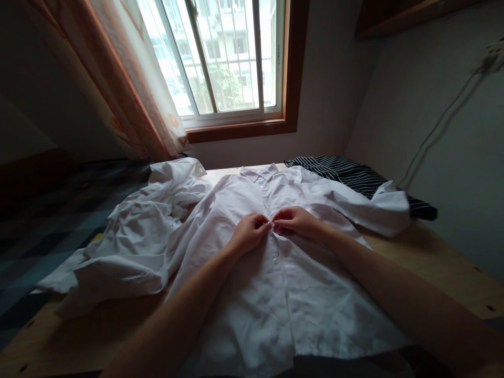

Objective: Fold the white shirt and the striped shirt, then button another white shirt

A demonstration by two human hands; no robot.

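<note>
A white button-up shirt (244,283) lies spread face up on the wooden board, its collar toward the window. At the middle of its front opening, my left hand (252,230) pinches the fabric edge. My right hand (296,220) pinches the same spot from the other side, the fingertips of both hands almost touching. Whatever small part sits between the fingers is mostly hidden. One button (276,260) shows below my hands and another (262,187) near the collar. The right sleeve in view stretches out over dark striped cloth.
Crumpled white cloth (137,231) lies on the left, partly over a dark checked cover (23,252). Black striped fabric (342,173) rests at the back right of the wooden board (441,262). Behind are a window (232,68), a curtain (129,79) and a wall cord (429,134).
</note>
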